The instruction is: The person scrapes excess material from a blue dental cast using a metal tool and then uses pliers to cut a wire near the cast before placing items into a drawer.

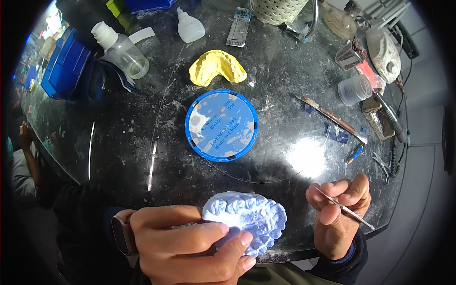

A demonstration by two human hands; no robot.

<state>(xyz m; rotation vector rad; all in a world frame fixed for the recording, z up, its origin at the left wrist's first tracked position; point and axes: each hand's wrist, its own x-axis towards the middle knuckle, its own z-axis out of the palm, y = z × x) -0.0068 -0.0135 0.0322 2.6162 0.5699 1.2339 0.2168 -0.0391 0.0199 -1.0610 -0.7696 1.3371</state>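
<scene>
My left hand [190, 242] grips a pale blue plaster dental cast [259, 216] near the table's front edge, its tooth row facing up. The thumb and fingers cover part of the cast's near left side. To the right and apart from it, my right hand [338, 223] pinches a thin metal dental carver [350, 212], which slants down to the right across the fingers. Beyond the cast lies a round blue wire spool case [237, 114] with a worn label. A yellow horseshoe-shaped plaster cast [204, 69] sits just behind that case.
A loose wire [251, 182] curves over the dark table. On the right lie a wooden-handled knife [332, 117], a clear cup [355, 90], a handpiece [390, 118] and pliers [381, 164]. Bottles [126, 54] and a blue box [66, 66] stand at the far left; a woven basket [278, 10] is behind.
</scene>
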